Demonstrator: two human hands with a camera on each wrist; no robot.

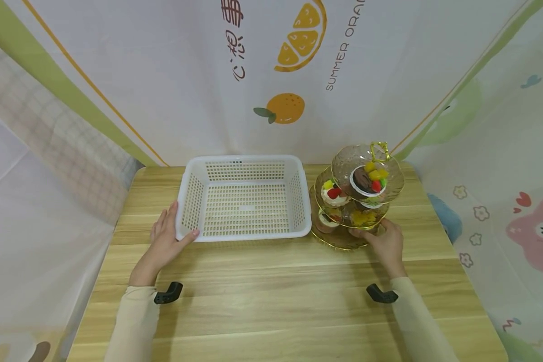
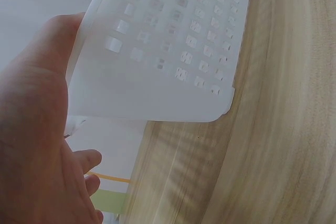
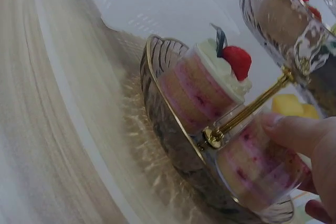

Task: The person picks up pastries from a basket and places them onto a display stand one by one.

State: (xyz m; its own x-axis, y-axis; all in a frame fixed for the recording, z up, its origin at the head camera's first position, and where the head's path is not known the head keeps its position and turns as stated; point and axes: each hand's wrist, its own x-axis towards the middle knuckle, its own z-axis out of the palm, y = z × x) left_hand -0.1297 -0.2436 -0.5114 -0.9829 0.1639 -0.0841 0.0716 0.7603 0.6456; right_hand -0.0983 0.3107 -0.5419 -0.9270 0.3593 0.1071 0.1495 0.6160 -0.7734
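On the right stands a three-tier glass stand (image 1: pixel 395 173) with gold rims, bearing several toy dessert cups. Thumb and fingers of my right hand (image 1: pixel 386 246) grip a pink layered cake cup (image 3: pixel 252 169) at the bottom tier, beside the gold post (image 3: pixel 249 109). Another pink layered cup (image 3: pixel 199 93), topped with cream and a strawberry, sits on that tier. My left hand (image 1: pixel 165 241) rests at the near left corner of a white plastic basket (image 1: pixel 249 238), its thumb along the rim and its fingers extended outside. Nothing lies inside the basket.
The wooden table (image 1: pixel 271 301) runs forward to a printed curtain (image 1: pixel 185 100). Basket and stand are side by side near its back edge. A chocolate cup (image 1: pixel 361 182) with fruit sits on the top tier; a cream cup (image 1: pixel 334 197) is one tier down.
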